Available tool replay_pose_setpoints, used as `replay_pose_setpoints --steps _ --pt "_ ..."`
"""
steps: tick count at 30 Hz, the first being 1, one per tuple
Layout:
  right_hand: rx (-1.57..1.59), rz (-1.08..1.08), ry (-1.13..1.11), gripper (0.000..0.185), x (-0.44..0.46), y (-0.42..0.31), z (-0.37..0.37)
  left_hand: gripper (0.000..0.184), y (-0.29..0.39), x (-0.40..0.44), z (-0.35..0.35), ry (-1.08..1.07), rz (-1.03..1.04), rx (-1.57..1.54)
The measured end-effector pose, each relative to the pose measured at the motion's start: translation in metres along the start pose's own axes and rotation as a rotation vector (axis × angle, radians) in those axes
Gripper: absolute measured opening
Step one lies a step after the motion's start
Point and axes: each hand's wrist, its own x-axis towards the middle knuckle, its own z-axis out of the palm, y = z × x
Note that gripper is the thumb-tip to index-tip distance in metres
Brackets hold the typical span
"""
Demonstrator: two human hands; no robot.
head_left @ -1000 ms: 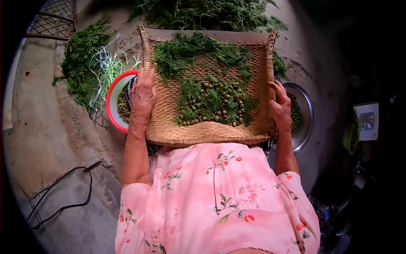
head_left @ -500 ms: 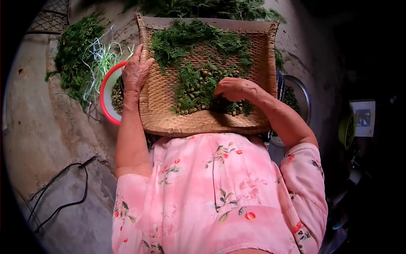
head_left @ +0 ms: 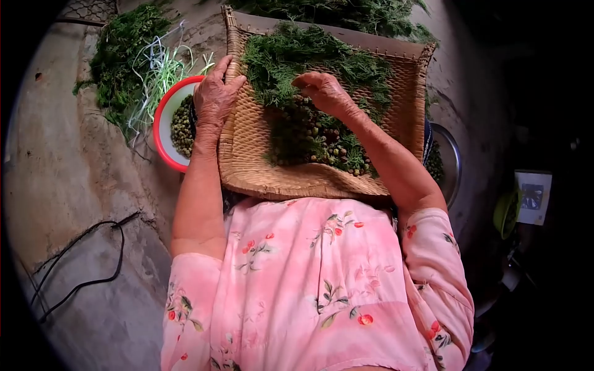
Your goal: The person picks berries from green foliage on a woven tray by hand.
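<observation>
A woven basket tray (head_left: 247, 142) rests on the lap, slightly tilted. Green leafy sprigs (head_left: 291, 52) lie across its upper part, and small round green-brown fruits (head_left: 334, 148) mixed with leaves lie lower down. My left hand (head_left: 216, 96) grips the tray's left rim, its thumb over the edge. Over the middle of the tray is my right hand (head_left: 325, 93), its fingers pinched together at the greens; whatever is between the fingertips is too small to make out.
A red-rimmed bowl (head_left: 159, 127) of small green fruits stands at the left, a metal basin (head_left: 456, 157) at the right. Leafy branches (head_left: 120, 55) and pale strings (head_left: 162, 77) lie on the floor, with a black cable (head_left: 93, 282) lower left. A green bowl (head_left: 504, 210) is far right.
My right hand has left the tray's right rim, reached the fruits, then moved up and left to the leaves. My left hand stays on the left rim. The tray has tilted slightly.
</observation>
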Motion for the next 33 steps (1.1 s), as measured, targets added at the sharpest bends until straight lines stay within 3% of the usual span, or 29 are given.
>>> replay_pose_setpoints --steps 2,6,8,9,12,14,16,19,26,31,33 --pt "-0.041 -0.026 0.04 0.024 0.001 0.006 0.0 0.05 0.0 0.0 0.001 0.013 0.003 0.009" --pt "0.004 -0.09 -0.278 0.022 0.004 -0.002 0.015 0.049 -0.001 0.001 0.002 0.027 -0.006 -0.013" --pt "-0.12 -0.162 -0.372 0.023 0.01 -0.01 0.028 0.048 0.002 -0.001 0.0 0.019 -0.008 -0.013" --pt "-0.091 -0.237 -0.191 0.029 0.012 -0.01 0.037 0.048 0.002 -0.002 0.0 0.017 -0.014 -0.008" --pt "0.068 -0.07 0.015 0.032 0.026 -0.001 0.026 0.048 0.003 -0.002 0.0 0.027 -0.006 0.019" --pt "0.121 0.116 -0.005 0.033 0.025 0.007 0.003 0.051 0.0 -0.001 0.001 0.01 -0.039 -0.037" --pt "0.389 0.192 0.072 0.029 0.02 0.028 -0.005 0.051 -0.001 0.0 0.002 0.012 -0.046 -0.067" --pt "0.262 0.161 0.346 0.02 0.017 0.047 -0.004 0.05 0.0 0.0 0.003 0.008 -0.061 -0.095" --pt "-0.253 -0.1 0.234 0.013 0.008 0.021 0.024 0.051 0.001 0.001 0.002 0.011 -0.057 -0.084" --pt "-0.391 -0.166 0.143 0.012 0.014 0.009 0.038 0.051 -0.002 0.001 0.005 0.039 -0.04 -0.096" --pt "-0.288 -0.046 0.188 0.011 0.013 0.01 0.033 0.051 -0.004 0.001 0.006 0.05 -0.03 -0.094"
